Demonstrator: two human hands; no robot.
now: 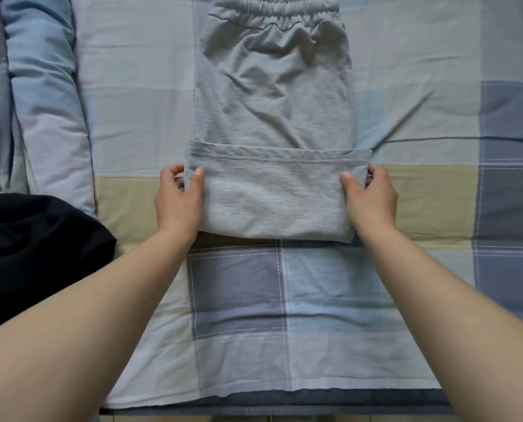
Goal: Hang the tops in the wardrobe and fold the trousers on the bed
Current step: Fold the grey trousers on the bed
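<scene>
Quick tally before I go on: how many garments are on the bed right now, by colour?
Grey: 1, the grey trousers, both hands gripping their folded end
Black: 1, the black garment at the left edge, kind unclear
Total: 2

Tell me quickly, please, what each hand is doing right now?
Left hand: pinching the left edge of the folded grey trousers.
Right hand: pinching their right edge.

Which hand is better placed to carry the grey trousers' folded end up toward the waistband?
Neither alone: the left hand and right hand pinch opposite side edges of the folded end of the grey trousers at matching height. Both should lift together; the waistband lies straight ahead.
</scene>
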